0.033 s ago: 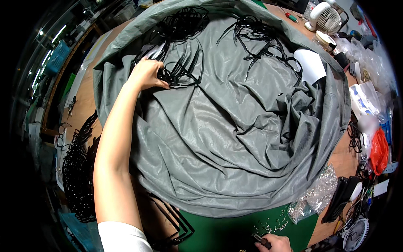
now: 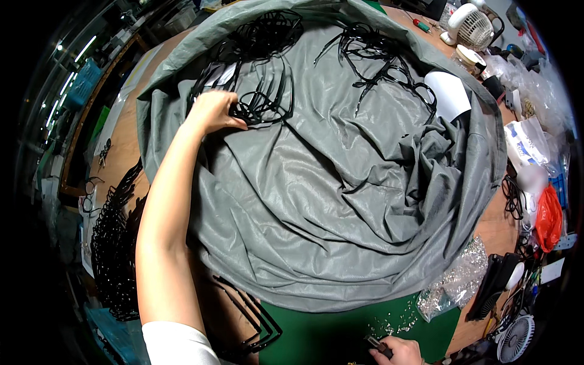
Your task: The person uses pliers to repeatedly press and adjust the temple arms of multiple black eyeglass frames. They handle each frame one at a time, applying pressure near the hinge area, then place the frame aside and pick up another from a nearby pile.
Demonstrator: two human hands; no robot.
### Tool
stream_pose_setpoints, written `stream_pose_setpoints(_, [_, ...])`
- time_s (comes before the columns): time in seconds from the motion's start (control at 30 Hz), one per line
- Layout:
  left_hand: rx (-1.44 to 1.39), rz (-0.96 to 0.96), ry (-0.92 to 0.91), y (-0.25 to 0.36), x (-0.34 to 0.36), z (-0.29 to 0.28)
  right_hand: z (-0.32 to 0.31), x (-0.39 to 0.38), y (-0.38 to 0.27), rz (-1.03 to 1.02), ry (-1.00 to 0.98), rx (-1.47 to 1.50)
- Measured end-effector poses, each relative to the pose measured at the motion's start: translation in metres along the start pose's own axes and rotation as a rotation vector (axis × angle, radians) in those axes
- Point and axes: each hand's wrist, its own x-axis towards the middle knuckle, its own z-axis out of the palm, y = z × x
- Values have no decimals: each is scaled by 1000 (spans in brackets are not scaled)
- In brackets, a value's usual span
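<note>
My left hand (image 2: 213, 111) reaches far out over a big crumpled grey fabric sheet (image 2: 340, 201) and closes its fingers on a tangle of thin black plastic frame pieces (image 2: 261, 97). Another loose heap of the same black pieces (image 2: 371, 48) lies further right on the sheet. Only part of my right hand (image 2: 398, 351) shows at the bottom edge, gripping a small dark tool (image 2: 378, 345) over a green cutting mat (image 2: 316, 334).
A stack of black frames (image 2: 115, 255) lies on the left of the wooden table, with more (image 2: 249, 316) by my elbow. To the right are a clear bag of small parts (image 2: 453, 283), a white sheet (image 2: 447, 94), an orange bag (image 2: 547, 216) and two small fans (image 2: 471, 24) (image 2: 516, 337).
</note>
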Motion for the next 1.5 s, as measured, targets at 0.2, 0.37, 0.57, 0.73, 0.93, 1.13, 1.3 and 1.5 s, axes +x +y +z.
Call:
stream_pose_setpoints(0.2, [-169, -98, 48, 87, -66, -80, 4, -10, -5, -16, 6, -15])
stream_pose_setpoints(0.37, [-263, -84, -215, 230, -138, -90, 20, -23, 25, -159, 23, -149])
stream_pose_setpoints(0.57, [-508, -116, 90, 242, -200, -98, 19, -49, 66, -455, 67, 157])
stream_pose_setpoints(0.73, [-586, -145, 68, 221, -242, -76, 32, -66, 84, -317, 255, 473])
stream_pose_setpoints(0.93, [-727, -300, 189, 223, -232, -52, 30, -73, 73, -452, 246, 339])
stream_pose_setpoints(1.13, [-648, -210, -24, 230, -197, -44, 40, -76, 67, -621, 251, 120])
stream_pose_setpoints(1.3, [-1473, -375, 801, 230, -194, -90, 29, -73, 56, -635, 77, -39])
stream_pose_setpoints(1.5, [-1931, -150, 472, 305, -282, -172, 24, -43, 50, -571, 294, -575])
